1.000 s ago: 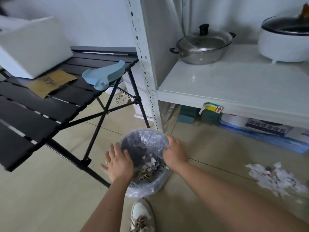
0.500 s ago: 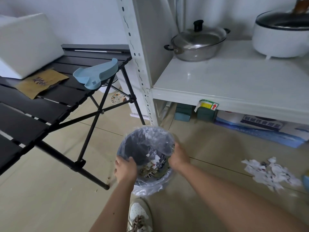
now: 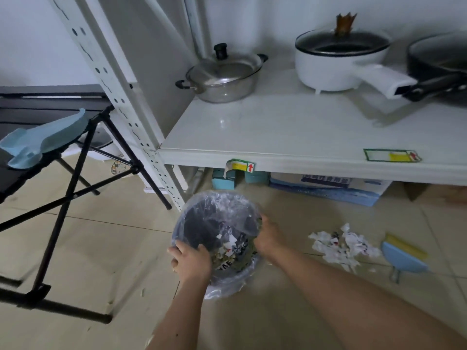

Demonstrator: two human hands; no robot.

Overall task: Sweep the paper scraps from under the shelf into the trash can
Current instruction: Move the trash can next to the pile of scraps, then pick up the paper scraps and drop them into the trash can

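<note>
In the head view, I am looking down at the trash can [image 3: 202, 223], which is standing upright on the floor just near of the shelf [image 3: 290, 137] post, its mouth facing up and its clear liner bunched over the rim. My left hand [image 3: 192, 261] is gripping the near left rim, fingers curled over the edge. My right hand [image 3: 269, 236] is gripping the right rim the same way. The paper scraps [image 3: 338, 245] are lying in a loose pile on the floor to the right of the can, the pile stretching left to right. A blue brush [image 3: 403, 257] is lying just right of them, handle pointing near. A blue dustpan [image 3: 43, 140] is sitting on the black worktop [image 3: 15, 173] at far left.
</note>
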